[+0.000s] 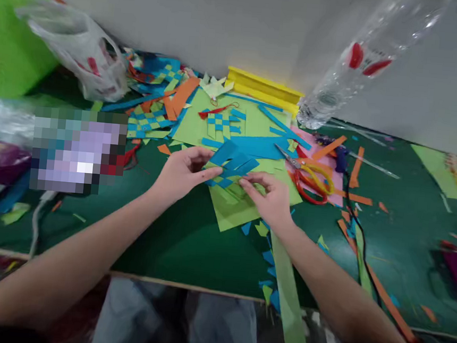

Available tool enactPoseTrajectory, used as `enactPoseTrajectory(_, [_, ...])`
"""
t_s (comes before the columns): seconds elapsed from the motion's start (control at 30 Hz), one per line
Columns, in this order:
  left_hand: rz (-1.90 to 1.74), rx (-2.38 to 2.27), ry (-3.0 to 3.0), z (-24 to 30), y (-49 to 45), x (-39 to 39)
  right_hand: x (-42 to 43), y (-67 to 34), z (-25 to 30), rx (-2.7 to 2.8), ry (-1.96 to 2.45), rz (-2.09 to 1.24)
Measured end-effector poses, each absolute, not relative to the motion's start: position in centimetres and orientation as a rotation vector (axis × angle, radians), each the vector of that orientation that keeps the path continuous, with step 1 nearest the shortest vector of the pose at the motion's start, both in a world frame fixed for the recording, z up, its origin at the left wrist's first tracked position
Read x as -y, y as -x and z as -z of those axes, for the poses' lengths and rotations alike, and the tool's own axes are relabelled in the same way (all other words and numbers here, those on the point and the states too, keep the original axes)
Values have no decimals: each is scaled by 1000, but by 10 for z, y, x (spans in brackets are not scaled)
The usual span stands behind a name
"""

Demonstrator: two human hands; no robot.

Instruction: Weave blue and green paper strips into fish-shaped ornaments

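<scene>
1. Both hands are closed on one thing: the left hand (182, 172) grips its left edge between thumb and fingers, and the right hand (270, 197) pinches its right edge with thumb and fingertips.
2. That thing is a partly woven piece of blue and light-green paper strips (229, 162), held over a light-green paper sheet (227, 214) on the dark green desk (145, 249); whether the two touch is unclear.
3. Judging by its look, weaving is partway: checks show towards 6 o'clock, while the blue strips towards 12 o'clock look uncrossed, so that end seems left to do.
4. At 10 o'clock from it lies a blue-and-green checkered paper piece (148, 123), apparently well woven.
5. Metal scissors with red and yellow handles (298, 166) lie at 3 o'clock, near the right hand.
6. Towards 5 o'clock, a long light-green paper strip (287, 299) runs past the desk's edge.
</scene>
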State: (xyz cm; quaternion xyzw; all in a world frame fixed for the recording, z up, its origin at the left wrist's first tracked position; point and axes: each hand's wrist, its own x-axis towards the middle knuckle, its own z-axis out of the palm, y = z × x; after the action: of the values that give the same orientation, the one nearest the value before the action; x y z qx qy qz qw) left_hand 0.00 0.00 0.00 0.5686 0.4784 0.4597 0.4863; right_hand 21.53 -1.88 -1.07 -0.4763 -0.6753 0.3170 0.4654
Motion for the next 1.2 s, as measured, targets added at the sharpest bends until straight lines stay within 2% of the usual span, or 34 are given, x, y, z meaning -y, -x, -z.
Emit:
enactPoseTrajectory(0.23, [-1017,-1048,-1444,-4,-2,0,26,-215,3,1792,1145,-471])
enactPoseTrajectory(0.53, [-988,-1224,-1657,-9,-1,4,27,-214,5,2014,785,-222])
enactPoseTrajectory(1.2, [-1053,-1268,-1664,-6,-1,3,23,-217,9,2070,736,-179])
